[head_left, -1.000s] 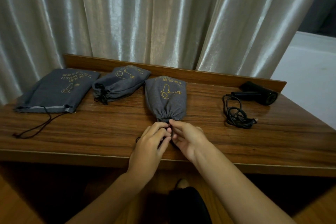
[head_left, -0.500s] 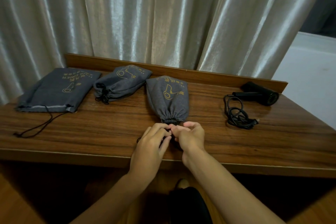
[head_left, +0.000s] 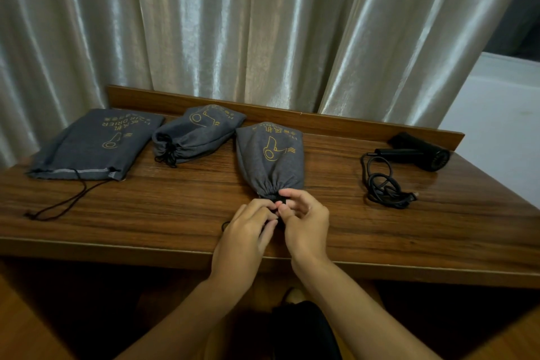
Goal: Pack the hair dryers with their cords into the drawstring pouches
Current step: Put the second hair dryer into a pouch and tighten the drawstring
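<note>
The right hand (head_left: 306, 222) has opened its fingers above the cinched pouch (head_left: 270, 161) neck.

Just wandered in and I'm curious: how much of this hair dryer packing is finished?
One filled pouch lies cinched at the back. Both hands, left hand and right hand, are working the drawstring at the gathered neck of the middle pouch. Left to do: the black hair dryer with its cord, and the flat pouch.

Hanging in deep folds behind everything: a pale, shiny curtain (head_left: 263, 29), catching light along its pleats. Spanning the foreground: a dark wooden bench (head_left: 380, 231) with a raised back ledge (head_left: 336, 121) (same wood, running along the rear edge). Showing at far right: a white surface (head_left: 502, 114) beside the curtain.
</note>
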Demonstrator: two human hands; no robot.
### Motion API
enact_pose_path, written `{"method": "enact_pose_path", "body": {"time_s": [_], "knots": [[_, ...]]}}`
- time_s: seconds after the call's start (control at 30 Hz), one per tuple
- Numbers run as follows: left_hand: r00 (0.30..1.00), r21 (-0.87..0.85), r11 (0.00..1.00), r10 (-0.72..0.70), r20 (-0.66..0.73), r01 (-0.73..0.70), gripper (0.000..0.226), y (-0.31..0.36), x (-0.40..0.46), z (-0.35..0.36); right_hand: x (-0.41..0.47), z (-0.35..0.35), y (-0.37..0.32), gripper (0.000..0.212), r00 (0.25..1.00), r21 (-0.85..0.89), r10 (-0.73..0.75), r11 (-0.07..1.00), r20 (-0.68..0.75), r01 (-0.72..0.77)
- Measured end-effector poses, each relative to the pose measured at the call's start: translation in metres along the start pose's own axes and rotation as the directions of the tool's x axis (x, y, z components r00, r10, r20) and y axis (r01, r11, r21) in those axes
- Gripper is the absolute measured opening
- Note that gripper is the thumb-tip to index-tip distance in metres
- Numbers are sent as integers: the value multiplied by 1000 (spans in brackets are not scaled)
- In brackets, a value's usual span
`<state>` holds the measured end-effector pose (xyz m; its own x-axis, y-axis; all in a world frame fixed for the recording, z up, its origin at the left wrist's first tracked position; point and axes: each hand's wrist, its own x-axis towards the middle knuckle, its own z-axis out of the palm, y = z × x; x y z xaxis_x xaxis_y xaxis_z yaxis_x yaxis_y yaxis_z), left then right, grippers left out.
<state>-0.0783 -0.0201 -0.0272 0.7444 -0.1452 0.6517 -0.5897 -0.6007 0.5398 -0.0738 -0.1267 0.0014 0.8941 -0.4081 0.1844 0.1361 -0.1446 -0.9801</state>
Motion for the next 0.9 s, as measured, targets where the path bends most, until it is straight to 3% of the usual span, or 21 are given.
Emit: {"method": "enact_pose_path", "body": {"time_s": [0.2,0.73,0.83,0.9], "knots": [[1000,-7,1000,-7,-12,7,11,1,-1,0,4,1,0,21,1000,-76,8,997,-18,-10],[1000,15,1000,1,-4,-1,11,0,0,3,9,-2,3,25,990,63,106,992,95,-112],[1000,14,1000,0,-4,0,11,-1,0,3,11,-5,6,18,993,-93,53,995,108,-43],[1000,3,1000,-13,-4,13,12,-2,0,4,9,-9,8,14,990,-269,-87,956,107,113]]}}
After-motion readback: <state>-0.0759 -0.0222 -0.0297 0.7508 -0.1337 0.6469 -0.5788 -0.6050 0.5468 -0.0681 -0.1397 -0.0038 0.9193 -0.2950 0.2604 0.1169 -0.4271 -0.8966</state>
